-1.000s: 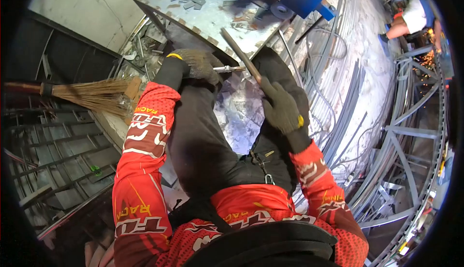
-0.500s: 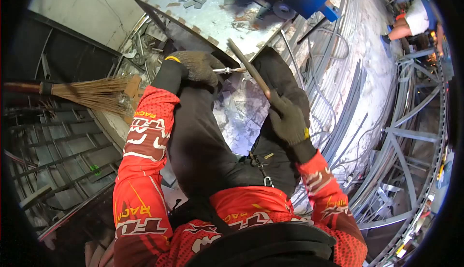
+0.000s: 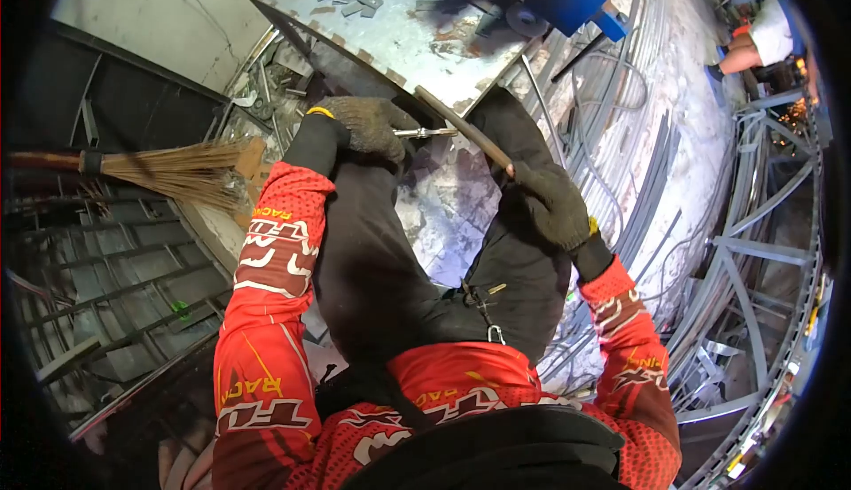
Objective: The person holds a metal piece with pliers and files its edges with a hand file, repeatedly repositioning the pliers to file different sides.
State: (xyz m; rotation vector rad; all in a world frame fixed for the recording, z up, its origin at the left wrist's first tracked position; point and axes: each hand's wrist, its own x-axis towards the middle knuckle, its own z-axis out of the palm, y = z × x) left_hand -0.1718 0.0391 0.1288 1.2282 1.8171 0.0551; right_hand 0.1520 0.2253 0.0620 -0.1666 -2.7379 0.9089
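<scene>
Rod [image 3: 466, 130] and slim metal piece [image 3: 422, 133] meet, or nearly meet, between two gloved hands

The wearer sits with knees apart; twelve o'clock is straight ahead, the view's centre the hub. At eleven, the left hand [image 3: 362, 127] has its fingers curled tightly round one end of the slim metal piece, whose bare end points toward three. Nearer three, the right hand [image 3: 551, 205] is wrapped around the rod's near end, though its fingertips are mostly hidden. The rod slants away toward eleven, its free end just short of the metal table [image 3: 403, 25] at twelve. Whether rod and piece actually touch cannot be told.

The likeliest trouble is a slip: the piece is gripped at one end only, so a push from the rod could twist it in the glove or skid off toward the left knuckles. Neither item appears clamped or backed by a bench, so a dropped one could fall between the knees onto the littered floor [image 3: 443, 215]. A longer forward thrust could knock the rod's tip into the table edge and jar the right wrist. Orange sparks [image 3: 789, 122] between two and three, below another person [image 3: 753, 47], might also distract.
</scene>
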